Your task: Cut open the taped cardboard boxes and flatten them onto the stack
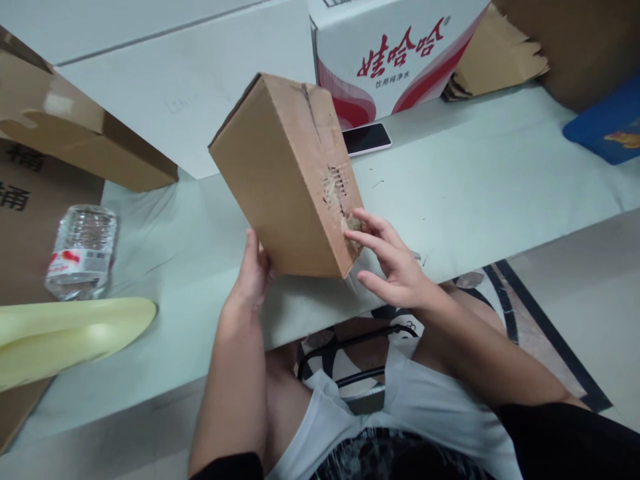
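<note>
A brown cardboard box (273,180) stands tilted over the pale green table cover, with a torn, scuffed patch and dark marks on its right side. My left hand (250,273) grips the box at its lower left, thumb along the near face and the other fingers hidden behind it. My right hand (390,260) is at the lower right, fingers spread, with its fingertips at the scuffed side near the bottom corner.
A phone (367,139) lies behind the box, before a white carton with red lettering (395,67). To the left are a water bottle (83,253), a pale yellow curved object (75,337) and cardboard boxes (75,127). A blue object (607,127) sits at far right.
</note>
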`<state>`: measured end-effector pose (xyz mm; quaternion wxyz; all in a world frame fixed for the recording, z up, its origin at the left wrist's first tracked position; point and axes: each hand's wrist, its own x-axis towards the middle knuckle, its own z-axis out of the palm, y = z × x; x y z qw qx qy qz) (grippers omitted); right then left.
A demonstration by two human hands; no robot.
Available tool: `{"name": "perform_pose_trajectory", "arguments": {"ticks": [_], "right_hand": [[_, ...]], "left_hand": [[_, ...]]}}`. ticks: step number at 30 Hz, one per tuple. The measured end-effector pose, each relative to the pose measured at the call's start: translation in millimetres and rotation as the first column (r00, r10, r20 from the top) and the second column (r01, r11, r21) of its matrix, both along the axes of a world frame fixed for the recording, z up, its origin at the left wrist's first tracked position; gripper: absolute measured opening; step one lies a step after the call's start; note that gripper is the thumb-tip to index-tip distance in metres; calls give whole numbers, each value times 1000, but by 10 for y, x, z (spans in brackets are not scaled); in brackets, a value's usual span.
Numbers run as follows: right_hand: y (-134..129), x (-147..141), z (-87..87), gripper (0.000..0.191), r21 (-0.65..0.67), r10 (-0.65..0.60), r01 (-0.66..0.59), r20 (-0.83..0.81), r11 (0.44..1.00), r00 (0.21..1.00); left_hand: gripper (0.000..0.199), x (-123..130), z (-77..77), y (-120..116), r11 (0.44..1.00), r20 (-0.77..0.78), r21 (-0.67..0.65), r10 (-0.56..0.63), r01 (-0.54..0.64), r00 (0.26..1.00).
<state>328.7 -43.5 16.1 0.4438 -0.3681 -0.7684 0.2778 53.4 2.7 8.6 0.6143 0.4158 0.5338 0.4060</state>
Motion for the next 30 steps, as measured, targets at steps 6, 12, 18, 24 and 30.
{"name": "perform_pose_trajectory", "arguments": {"ticks": [6, 12, 18, 24, 30], "right_hand": [[14, -36, -67, 54, 115, -130, 128, 8, 985, 992], [28, 8, -94, 41, 22, -191, 195, -124, 981, 974], [48, -30, -108, 34, 63, -37, 43, -104, 997, 994], [4, -119, -93, 43, 1, 112, -113, 9, 994, 994], [103, -13, -95, 44, 1, -181, 181, -19, 984, 983]], "left_hand": [[79, 133, -22, -51, 987, -5, -162, -18, 17, 1000], [56, 164, 75, -78, 950, -109, -305, -107, 69, 988], [41, 62, 79, 10, 983, -385, 83, 185, -166, 904], [52, 75, 92, -44, 577, -194, 816, 328, -33, 924], [50, 105, 69, -59, 548, -330, 832, 360, 89, 872]]}}
